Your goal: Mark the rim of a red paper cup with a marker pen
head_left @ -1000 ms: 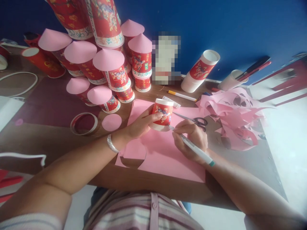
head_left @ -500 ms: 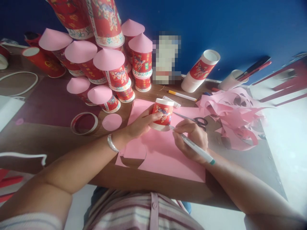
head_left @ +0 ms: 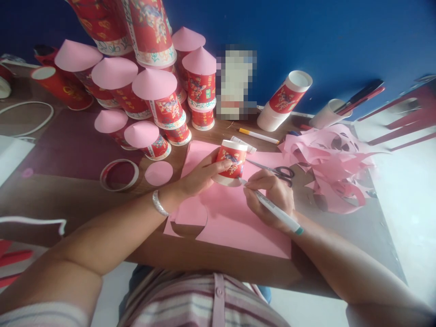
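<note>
**Obs.: paper cup in left hand, marker in right hand**

With left hand, clamps the paper cup: thumb across the red printed face, fingers around behind. With right hand, clamps the marker in a writing grip, green end slanting back toward wrist; tip at the lower white band of the paper cup, exact contact too fine to tell. Holds the paper cup over pink sheets, about midway between front and back edges of tabletop; resting or lifted, cannot tell.

Surroundings:
- Pink sheets: spread toward the front edge, round cut-out at their front left corner.
- Scissors: just beyond right hand, toward the back edge, handles to the right.
- Yellow-capped pen: nearer the back edge, lying flat.
- Cup stack: leaning in view, close to the back edge, red wrap on upper part.
- Pen holder: near the back right corner, with pens.
- Pink scraps: heaped toward the right edge.
- Pink disc and tape ring: side by side, left of the sheets.
- Cone-topped red cups: grouped toward the back edge, left of the middle.
</note>
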A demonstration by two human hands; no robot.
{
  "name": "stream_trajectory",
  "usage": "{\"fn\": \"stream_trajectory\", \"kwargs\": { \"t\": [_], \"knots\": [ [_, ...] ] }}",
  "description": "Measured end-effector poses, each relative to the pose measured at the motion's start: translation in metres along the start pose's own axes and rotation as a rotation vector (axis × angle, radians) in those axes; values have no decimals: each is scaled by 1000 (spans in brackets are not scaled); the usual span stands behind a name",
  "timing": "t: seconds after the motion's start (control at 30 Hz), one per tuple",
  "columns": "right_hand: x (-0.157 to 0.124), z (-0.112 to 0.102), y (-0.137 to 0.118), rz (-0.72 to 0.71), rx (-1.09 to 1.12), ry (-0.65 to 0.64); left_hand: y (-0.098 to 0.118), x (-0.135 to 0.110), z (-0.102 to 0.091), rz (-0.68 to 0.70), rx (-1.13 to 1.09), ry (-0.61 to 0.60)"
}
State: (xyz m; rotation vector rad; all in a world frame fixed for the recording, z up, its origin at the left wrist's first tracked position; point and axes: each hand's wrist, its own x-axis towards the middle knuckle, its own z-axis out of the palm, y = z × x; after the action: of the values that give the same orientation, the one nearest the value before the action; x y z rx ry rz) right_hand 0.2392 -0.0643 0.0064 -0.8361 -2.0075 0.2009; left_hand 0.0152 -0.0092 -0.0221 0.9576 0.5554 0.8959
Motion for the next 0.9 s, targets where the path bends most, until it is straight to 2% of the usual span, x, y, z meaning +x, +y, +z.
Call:
{"fn": "stream_trajectory", "kwargs": {
  "t": [0.27,0.9],
  "knots": [
    [0,1,0,3,5,13,-3,0,0,-41,-34,17],
    [0,-1,-1,7,49,-8,-3,0,-1,-33,-30,6]
  ]
}}
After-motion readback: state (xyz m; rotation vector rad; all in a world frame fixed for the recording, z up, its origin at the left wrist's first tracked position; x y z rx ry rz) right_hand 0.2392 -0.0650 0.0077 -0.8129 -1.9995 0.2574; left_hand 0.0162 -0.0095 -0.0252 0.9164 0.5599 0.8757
